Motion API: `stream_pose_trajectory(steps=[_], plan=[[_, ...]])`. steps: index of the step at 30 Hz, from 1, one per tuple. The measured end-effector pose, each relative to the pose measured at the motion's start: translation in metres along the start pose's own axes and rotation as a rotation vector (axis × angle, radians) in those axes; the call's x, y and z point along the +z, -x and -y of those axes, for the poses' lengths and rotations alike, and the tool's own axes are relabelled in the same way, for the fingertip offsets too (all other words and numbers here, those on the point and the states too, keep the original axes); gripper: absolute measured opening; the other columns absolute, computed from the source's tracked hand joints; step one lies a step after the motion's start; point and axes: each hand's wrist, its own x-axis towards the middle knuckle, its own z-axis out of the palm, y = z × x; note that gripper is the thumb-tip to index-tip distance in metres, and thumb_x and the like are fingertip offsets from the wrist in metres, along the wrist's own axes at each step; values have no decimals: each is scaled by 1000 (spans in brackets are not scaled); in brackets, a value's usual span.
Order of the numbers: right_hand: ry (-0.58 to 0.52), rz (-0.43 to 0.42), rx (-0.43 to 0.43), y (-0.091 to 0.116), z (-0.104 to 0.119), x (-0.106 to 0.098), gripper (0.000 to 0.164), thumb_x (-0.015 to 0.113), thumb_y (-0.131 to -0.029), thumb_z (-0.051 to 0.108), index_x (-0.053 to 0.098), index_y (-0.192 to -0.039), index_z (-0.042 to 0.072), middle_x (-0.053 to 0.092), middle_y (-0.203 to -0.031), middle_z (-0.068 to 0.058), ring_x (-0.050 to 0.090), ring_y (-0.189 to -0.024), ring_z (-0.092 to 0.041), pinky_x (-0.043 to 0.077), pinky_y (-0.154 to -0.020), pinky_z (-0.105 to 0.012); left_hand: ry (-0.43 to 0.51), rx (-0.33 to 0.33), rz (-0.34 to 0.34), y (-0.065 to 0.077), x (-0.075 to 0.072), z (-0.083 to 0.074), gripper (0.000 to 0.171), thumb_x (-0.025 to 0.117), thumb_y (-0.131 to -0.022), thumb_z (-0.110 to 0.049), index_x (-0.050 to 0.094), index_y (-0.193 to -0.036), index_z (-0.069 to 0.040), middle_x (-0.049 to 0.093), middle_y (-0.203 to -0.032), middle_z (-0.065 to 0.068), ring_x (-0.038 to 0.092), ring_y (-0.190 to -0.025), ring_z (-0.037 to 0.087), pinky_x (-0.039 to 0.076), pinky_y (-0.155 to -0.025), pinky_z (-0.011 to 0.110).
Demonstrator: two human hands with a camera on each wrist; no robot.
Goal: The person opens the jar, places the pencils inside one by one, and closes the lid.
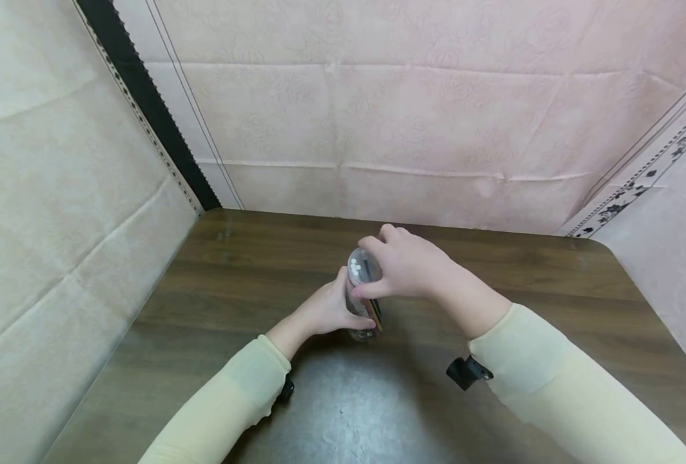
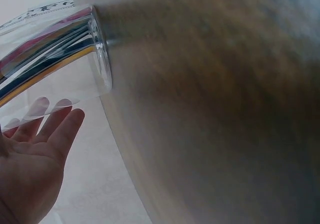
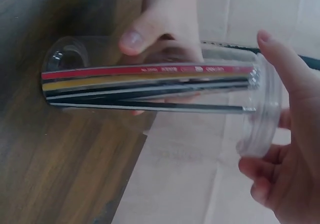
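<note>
A tall clear plastic jar (image 3: 70, 53) has several pencils (image 3: 145, 71) inside, red, yellow and dark ones with pale stripes. The left hand (image 1: 327, 309) grips the jar around its body, its thumb across the near side. Above it, the right hand (image 1: 409, 263) holds the jar's translucent lid (image 3: 267, 108) by the rim, thumb on one side and fingers on the other. White dots show on the lid's top in the head view. Whether the jar's base touches the table cannot be told.
A brown wood-grain table (image 1: 215, 361) lies beneath both arms. Pale patterned cloth (image 1: 378, 129) hangs behind its far edge and along both sides. A black device (image 1: 468, 372) is worn at the right wrist.
</note>
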Motion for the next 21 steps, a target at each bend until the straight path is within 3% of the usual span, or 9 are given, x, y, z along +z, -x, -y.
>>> stream_pose_trajectory(steps=[6,13,18,21], plan=[[70,-33,83,-1,8,7,69,56,-75,71,56,-105,9,48,-89,-9,51,-72,-24,46,-63,-38,7,-35,12,1,1,1,98,81,-68,-46,20,-138,-15,51,-124,2,53,-103,14,45,-88,36],[-43,31,164,4,1,-2,60,38,-91,62,58,-109,9,54,-98,-8,57,-87,-26,46,-75,-43,-10,-2,-6,2,0,2,92,82,-66,-47,26,-131,-15,53,-114,2,54,-99,15,44,-85,35],[-76,57,194,9,-6,-8,61,35,-92,63,59,-108,9,58,-102,-7,59,-91,-25,46,-79,-43,-15,-11,-7,2,0,1,94,81,-65,-48,25,-133,-15,52,-118,3,53,-101,15,44,-85,36],[-72,45,180,11,-12,-12,69,37,-89,67,57,-120,8,57,-113,-10,56,-103,-28,44,-86,-45,-24,-11,-13,2,0,-1,94,81,-65,-48,26,-133,-14,53,-117,4,53,-100,15,44,-85,36]])
